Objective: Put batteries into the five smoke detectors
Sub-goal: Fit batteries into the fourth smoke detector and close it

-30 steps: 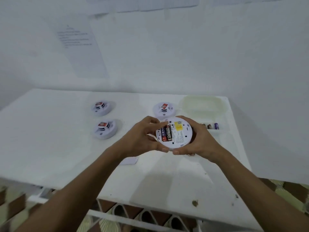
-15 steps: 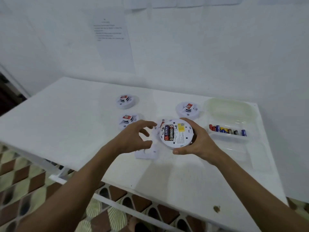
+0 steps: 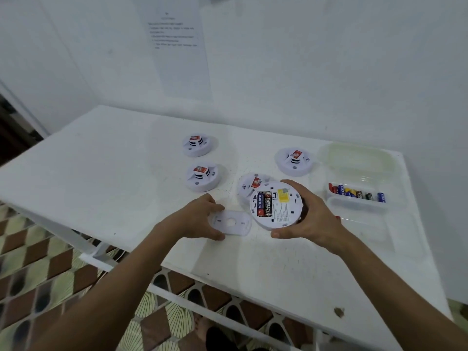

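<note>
From the head view, the right hand [image 3: 307,216] curls its grip round a white smoke detector [image 3: 276,205] held back-side up just above the table [image 3: 101,160]; the fingers behind it are hidden. In its open bay sit two batteries [image 3: 264,206], one black and marked EVEREADY, the other red and blue with writing too small to read. A yellow sticker [image 3: 283,195] and fine print beside them stay illegible. The left hand [image 3: 200,219] has thumb and fingers clamped on the edge of a flat white cover plate [image 3: 231,222] lying on the table.

A fourth detector [image 3: 249,186] is half hidden behind the held one. Three more [image 3: 198,145] [image 3: 202,177] [image 3: 295,158] stand dome-up further back, each topped with a red label too blurred to read. To the right, a clear plastic box [image 3: 354,158] holds a row of loose batteries [image 3: 357,192], their brand marks indistinct. The printed sheet [image 3: 177,46] on the wall shows lines of text that cannot be made out. Both forearms are cut off at the lower edge.
</note>
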Motion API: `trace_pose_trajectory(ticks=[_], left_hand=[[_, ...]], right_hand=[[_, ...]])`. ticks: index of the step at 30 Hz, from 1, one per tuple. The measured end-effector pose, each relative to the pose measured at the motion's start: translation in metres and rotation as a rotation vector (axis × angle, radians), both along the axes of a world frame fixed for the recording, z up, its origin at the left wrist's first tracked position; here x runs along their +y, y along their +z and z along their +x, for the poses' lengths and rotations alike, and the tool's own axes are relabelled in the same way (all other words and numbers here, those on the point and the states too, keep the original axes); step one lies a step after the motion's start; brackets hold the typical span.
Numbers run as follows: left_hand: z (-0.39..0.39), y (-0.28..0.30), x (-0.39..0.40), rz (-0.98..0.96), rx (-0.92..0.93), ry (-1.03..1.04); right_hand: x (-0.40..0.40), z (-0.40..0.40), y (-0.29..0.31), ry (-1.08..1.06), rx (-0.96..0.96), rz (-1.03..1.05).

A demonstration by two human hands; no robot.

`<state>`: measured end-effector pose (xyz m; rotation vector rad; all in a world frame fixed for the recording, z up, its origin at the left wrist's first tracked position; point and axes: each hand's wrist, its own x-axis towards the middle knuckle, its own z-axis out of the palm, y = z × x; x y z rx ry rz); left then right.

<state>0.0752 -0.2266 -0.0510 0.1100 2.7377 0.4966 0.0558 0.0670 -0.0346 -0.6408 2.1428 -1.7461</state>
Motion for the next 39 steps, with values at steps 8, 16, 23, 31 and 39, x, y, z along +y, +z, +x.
trace_pose_trajectory(ticks=[8, 16, 23, 31, 39], left_hand=[[0.008, 0.004, -0.001, 0.000, 0.073, 0.027], [0.024, 0.052, -0.014, 0.137, 0.377, 0.162], [0.008, 0.105, 0.026, 0.277, 0.478, -0.041], [-0.029, 0.104, 0.052, 0.311, 0.380, -0.262], [-0.049, 0.104, 0.052, 0.343, 0.351, -0.309]], right_hand=[[-0.002, -0.004, 0.000, 0.038, 0.006, 0.035], [-0.003, -0.009, 0.010, 0.054, 0.007, 0.021], [-0.011, -0.011, 0.017, 0.004, 0.015, -0.023], [-0.012, -0.010, 0.027, -0.118, 0.049, -0.030], [-0.016, -0.015, 0.027, -0.188, 0.048, -0.038]])
